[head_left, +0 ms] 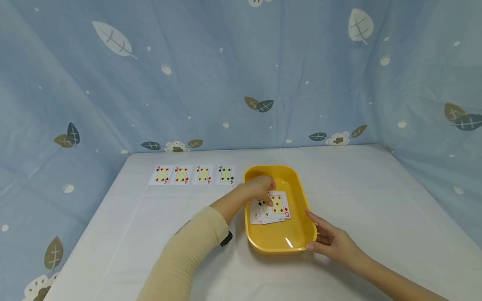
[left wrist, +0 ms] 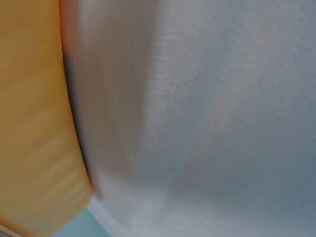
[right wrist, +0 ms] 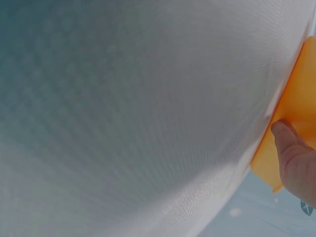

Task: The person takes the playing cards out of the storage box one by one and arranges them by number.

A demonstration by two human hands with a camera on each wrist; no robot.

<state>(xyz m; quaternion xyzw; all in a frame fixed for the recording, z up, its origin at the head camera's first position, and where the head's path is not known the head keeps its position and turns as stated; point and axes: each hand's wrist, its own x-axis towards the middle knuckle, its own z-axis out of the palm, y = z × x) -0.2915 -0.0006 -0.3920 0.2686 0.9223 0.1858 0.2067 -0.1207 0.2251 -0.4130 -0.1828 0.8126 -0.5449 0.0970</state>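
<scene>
far left of the white table point(head_left: 361, 188), near the back edge: four cards in a row point(head_left: 192, 174), face up, all fours, just beside one another, none overlapping. three carry red pips, the rightmost black. the row ends just short of the tray.

left arm in a beige sleeve point(head_left: 188, 255) crosses from the lower left, a dark band at the wrist. left hand point(head_left: 259, 188) reaches over the near-left rim into the yellow tray point(head_left: 275, 244), fingers curled down onto a loose pile of cards point(head_left: 269, 207) lying face up in the tray's middle. fingertips touch the pile at its upper left; whether they pinch a card or only press on it, cannot tell. top card of the pile is a five of diamonds point(head_left: 279, 204), lying flat and slightly turned; black-suited cards fan out from under it on the left.

tray is oblong, glossy, sits on the table right of the row, long side running away from the person.

right hand point(head_left: 331, 238) lies at the tray's near-right corner, fingers fairly straight and spread, tips against the outer wall and rim, not wrapped round it. right wrist view shows one finger point(right wrist: 291, 158) pressed on the orange-yellow edge over the cloth. left wrist view is blurred: only tray wall point(left wrist: 29, 123) beside cloth.
</scene>
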